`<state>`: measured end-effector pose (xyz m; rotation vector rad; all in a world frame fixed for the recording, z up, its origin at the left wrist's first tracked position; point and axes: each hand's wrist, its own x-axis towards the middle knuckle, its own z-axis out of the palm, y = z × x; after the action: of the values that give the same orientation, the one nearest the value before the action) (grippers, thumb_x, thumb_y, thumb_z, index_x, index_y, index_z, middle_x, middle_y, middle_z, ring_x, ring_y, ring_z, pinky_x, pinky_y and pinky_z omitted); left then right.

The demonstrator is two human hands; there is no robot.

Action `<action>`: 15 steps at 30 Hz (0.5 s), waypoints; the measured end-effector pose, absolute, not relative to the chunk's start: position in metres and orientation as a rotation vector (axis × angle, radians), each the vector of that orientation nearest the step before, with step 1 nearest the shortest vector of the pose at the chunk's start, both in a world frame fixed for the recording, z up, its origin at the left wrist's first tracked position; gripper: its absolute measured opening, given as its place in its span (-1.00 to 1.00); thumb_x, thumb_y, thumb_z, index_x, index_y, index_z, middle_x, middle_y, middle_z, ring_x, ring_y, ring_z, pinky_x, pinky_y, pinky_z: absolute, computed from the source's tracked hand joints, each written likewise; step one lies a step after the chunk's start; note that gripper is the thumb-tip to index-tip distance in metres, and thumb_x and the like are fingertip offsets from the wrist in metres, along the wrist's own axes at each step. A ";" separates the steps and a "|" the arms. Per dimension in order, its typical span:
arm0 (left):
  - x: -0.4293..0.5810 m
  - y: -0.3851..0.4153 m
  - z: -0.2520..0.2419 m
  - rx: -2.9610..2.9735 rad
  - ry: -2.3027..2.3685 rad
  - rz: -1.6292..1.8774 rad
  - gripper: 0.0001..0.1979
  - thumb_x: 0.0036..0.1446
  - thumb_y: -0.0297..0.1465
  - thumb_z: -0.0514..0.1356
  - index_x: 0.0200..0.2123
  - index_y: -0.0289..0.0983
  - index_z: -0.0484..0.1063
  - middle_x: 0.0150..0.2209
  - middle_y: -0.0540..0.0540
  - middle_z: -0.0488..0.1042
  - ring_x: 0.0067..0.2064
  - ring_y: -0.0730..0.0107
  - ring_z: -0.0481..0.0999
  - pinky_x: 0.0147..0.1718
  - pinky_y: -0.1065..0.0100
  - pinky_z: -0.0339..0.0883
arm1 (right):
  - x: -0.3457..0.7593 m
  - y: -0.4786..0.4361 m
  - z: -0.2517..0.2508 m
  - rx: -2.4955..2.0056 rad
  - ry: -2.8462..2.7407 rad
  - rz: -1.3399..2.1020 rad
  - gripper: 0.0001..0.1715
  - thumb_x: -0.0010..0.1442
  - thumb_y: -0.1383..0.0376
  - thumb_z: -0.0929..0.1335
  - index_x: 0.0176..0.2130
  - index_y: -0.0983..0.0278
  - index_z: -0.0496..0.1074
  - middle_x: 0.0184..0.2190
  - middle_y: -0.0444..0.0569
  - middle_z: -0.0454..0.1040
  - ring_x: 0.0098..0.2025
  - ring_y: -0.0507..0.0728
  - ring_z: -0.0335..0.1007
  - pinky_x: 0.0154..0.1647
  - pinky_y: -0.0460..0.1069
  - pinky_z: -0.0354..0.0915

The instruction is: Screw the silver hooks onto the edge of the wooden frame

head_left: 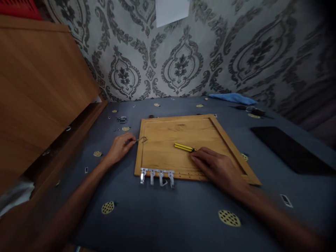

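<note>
My left hand [121, 145] is closed in a pinch on a thin metal hook [141, 139], whose curved end reaches over the left edge of a wooden panel [168, 134] with a raised frame. On the panel's right half rests my right hand [214, 162], its fingers closed at the dark end of a slim yellow-and-black tool [183, 147], which looks like a screwdriver. A metal rail with several hooks [156, 172] lies along the panel's near left edge, the hooks hanging over it. Small dark holes show in the near edge, right of the rail.
The panel lies on a dark blue patterned cloth [162, 217]. Small metal parts [121, 119] sit behind my left hand. To the right are a black flat sheet [291, 150], a dark object [254, 111] and a blue cloth [233, 98]. A wooden cabinet [44, 77] borders the left.
</note>
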<state>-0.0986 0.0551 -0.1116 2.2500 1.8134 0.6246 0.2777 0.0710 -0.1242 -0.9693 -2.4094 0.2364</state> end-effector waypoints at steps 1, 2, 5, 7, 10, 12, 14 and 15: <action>-0.097 0.056 -0.112 2.232 1.811 0.625 -0.70 0.34 -0.24 0.21 0.01 -0.31 0.45 -0.04 -0.15 0.52 -0.10 0.27 0.57 -0.12 0.15 0.54 | 0.278 0.071 -0.124 -0.968 -2.409 0.234 -0.66 0.44 0.25 0.19 -0.19 0.23 0.50 -0.29 -0.01 0.56 -0.30 0.11 0.56 -0.28 -0.02 0.41; -0.096 0.056 -0.112 2.215 1.811 0.626 -0.70 0.34 -0.24 0.21 0.01 -0.31 0.45 -0.05 -0.15 0.52 -0.11 0.28 0.57 -0.13 0.15 0.54 | 0.278 0.071 -0.124 -0.969 -2.409 0.227 -0.66 0.44 0.26 0.18 -0.19 0.23 0.50 -0.29 -0.01 0.55 -0.29 0.10 0.55 -0.27 -0.03 0.41; -0.095 0.057 -0.112 2.180 1.803 0.628 -0.70 0.34 -0.24 0.21 0.00 -0.32 0.45 -0.07 -0.14 0.53 -0.14 0.29 0.57 -0.16 0.18 0.55 | 0.277 0.070 -0.125 -0.948 -2.408 0.170 -0.66 0.44 0.28 0.18 -0.20 0.23 0.50 -0.31 -0.01 0.54 -0.33 0.09 0.53 -0.31 -0.04 0.40; -0.092 0.058 -0.109 2.175 1.780 0.625 -0.70 0.34 -0.23 0.21 0.00 -0.32 0.45 -0.08 -0.13 0.53 -0.15 0.30 0.57 -0.17 0.19 0.55 | 0.274 0.067 -0.125 -0.924 -2.404 0.132 -0.65 0.43 0.29 0.18 -0.20 0.24 0.51 -0.31 0.01 0.53 -0.33 0.10 0.52 -0.31 -0.04 0.40; -0.085 0.060 -0.105 2.190 1.711 0.587 -0.71 0.34 -0.24 0.21 -0.01 -0.31 0.45 -0.09 -0.13 0.53 -0.16 0.31 0.57 -0.18 0.20 0.54 | 0.269 0.061 -0.127 -0.901 -2.413 0.127 -0.65 0.43 0.30 0.17 -0.17 0.26 0.51 -0.28 0.05 0.54 -0.27 0.13 0.52 -0.26 -0.01 0.41; -0.078 0.063 -0.102 2.211 1.646 0.538 -0.72 0.34 -0.24 0.21 -0.03 -0.31 0.46 -0.10 -0.13 0.53 -0.17 0.32 0.57 -0.18 0.20 0.54 | 0.264 0.057 -0.128 -0.889 -2.430 0.138 -0.67 0.43 0.30 0.19 -0.16 0.26 0.52 -0.27 0.05 0.55 -0.26 0.14 0.52 -0.23 0.00 0.41; -0.070 0.066 -0.101 2.234 1.583 0.488 -0.73 0.34 -0.24 0.21 -0.04 -0.31 0.46 -0.11 -0.12 0.53 -0.18 0.33 0.57 -0.18 0.20 0.54 | 0.261 0.055 -0.128 -0.887 -2.448 0.155 -0.70 0.42 0.31 0.22 -0.16 0.25 0.52 -0.26 0.04 0.55 -0.26 0.13 0.51 -0.20 0.00 0.41; -0.066 0.069 -0.101 2.245 1.559 0.469 -0.73 0.34 -0.24 0.21 -0.05 -0.31 0.47 -0.12 -0.12 0.54 -0.18 0.33 0.56 -0.18 0.21 0.54 | 0.259 0.054 -0.128 -0.893 -2.455 0.162 -0.72 0.41 0.32 0.23 -0.17 0.25 0.52 -0.27 0.04 0.56 -0.26 0.13 0.51 -0.20 0.00 0.40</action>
<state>-0.0663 0.0687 -0.1006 2.2447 1.5594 0.4692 0.2594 0.0544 -0.1282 -0.8929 -2.4548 0.1619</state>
